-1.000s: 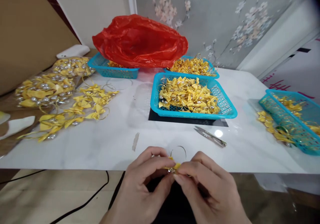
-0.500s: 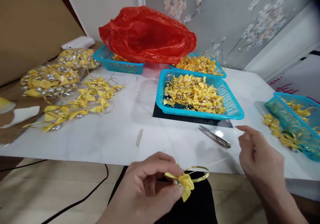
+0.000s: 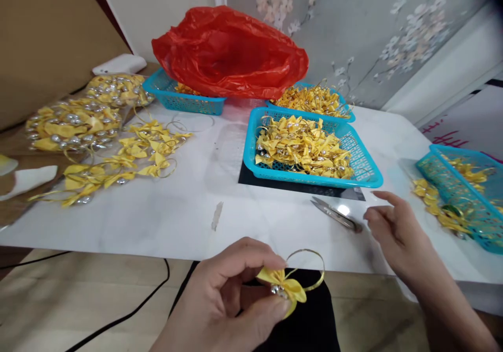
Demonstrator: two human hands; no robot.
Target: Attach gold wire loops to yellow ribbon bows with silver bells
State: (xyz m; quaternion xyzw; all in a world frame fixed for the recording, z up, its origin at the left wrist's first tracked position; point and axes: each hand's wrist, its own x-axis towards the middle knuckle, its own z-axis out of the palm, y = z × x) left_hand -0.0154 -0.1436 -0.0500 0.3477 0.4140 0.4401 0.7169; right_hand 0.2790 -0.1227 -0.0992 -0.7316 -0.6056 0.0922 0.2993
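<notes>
Pinching a yellow petalled ornament [image 3: 293,289] with silvery beads [image 3: 279,290] and a gold loop [image 3: 324,269], the left hand [image 3: 232,290] works beside the right hand [image 3: 396,232], whose grip is unclear

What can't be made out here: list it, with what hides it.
Head view: most contents of the back-left blue basket, behind the red bag.
Head view: the right end of the right-hand basket, cut off by the picture's edge.
Head view: part of the yellow bow ornament, covered by the left hand.
Head view: whether the right hand touches the snips; blur at the handle end.
</notes>
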